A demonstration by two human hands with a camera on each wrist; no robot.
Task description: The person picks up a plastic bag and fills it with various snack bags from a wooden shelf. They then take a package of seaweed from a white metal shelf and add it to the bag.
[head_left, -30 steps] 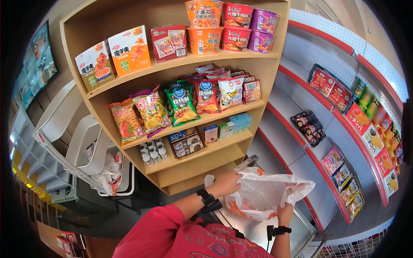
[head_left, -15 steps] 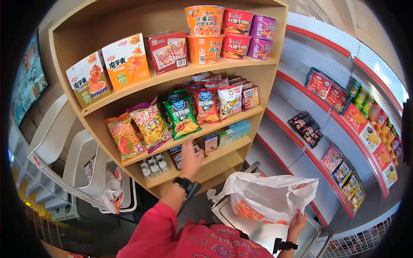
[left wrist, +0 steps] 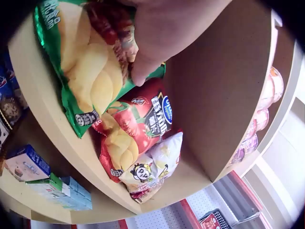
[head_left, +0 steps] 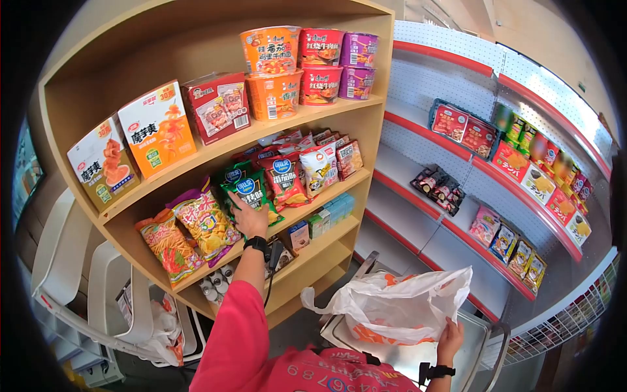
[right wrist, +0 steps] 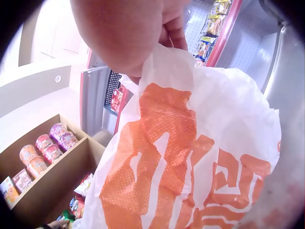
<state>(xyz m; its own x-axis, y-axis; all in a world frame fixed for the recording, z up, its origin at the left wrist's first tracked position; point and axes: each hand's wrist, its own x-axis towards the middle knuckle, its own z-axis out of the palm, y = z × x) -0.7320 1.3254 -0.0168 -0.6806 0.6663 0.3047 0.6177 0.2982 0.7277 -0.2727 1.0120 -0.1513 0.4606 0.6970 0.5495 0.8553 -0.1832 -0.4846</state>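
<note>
On the middle shelf, my left hand (head_left: 251,217) reaches to a green bag of potato chips (head_left: 253,189), its fingers extended over the front of the pack. In the left wrist view the thumb (left wrist: 147,57) lies against the upper part of the green bag; the other fingers are out of sight. Low on the right, my right hand (head_left: 450,340) pinches the rim of a white plastic shopping bag (head_left: 398,307) with orange print. The bag's mouth gapes, and it sits over a metal cart (head_left: 411,362).
Red chips (head_left: 285,178) and white panda snacks (head_left: 320,168) stand right of the green bag, yellow snack bags (head_left: 208,225) left. Noodle cups (head_left: 273,95) and boxes (head_left: 157,130) line the shelf above, milk cartons (head_left: 320,222) below. White baskets (head_left: 121,297) stand left, a red-edged rack (head_left: 450,153) right.
My left hand has let go of the plastic bag and moved up and left to the green chips. The right hand still holds the bag's rim. The head view has shifted right.
</note>
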